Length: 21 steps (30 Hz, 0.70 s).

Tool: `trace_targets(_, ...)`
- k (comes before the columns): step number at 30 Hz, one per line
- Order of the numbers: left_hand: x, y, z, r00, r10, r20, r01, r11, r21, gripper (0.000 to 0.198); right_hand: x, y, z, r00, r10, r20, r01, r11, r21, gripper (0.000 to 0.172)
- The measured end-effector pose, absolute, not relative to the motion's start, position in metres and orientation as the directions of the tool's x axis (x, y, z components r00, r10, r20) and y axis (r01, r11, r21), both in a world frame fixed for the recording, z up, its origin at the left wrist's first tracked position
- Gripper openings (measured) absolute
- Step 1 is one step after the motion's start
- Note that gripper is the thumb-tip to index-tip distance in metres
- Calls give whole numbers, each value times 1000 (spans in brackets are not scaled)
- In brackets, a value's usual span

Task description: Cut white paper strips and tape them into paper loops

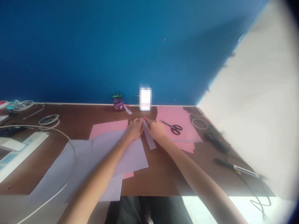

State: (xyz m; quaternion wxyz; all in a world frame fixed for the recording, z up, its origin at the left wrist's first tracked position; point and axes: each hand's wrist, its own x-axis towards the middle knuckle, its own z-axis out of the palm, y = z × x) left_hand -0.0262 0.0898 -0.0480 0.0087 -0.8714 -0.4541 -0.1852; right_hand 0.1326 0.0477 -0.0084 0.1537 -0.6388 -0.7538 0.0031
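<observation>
A narrow lilac paper strip slants toward me over the brown table, its far end between my two hands. My left hand bends its fingers down at that end, pinching it from the left. From the right, my right hand closes its fingers on the same end; a small red tip shows beside them, too small to name. Under my left forearm lie large lilac paper sheets over pink paper. Black-handled scissors rest on a pink paper stack just right of my right hand.
At the back stand a purple cup and a blurred bright screen against the blue wall. A power strip and white cable lie left. On the right are a tape ring and a long-handled tool.
</observation>
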Motion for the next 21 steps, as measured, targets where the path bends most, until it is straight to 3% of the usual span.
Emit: trace_targets(21,-25,88,-44,502,801,327,801,-573,174,28,132,44,-16,-117,951,285,950,190,-246,32)
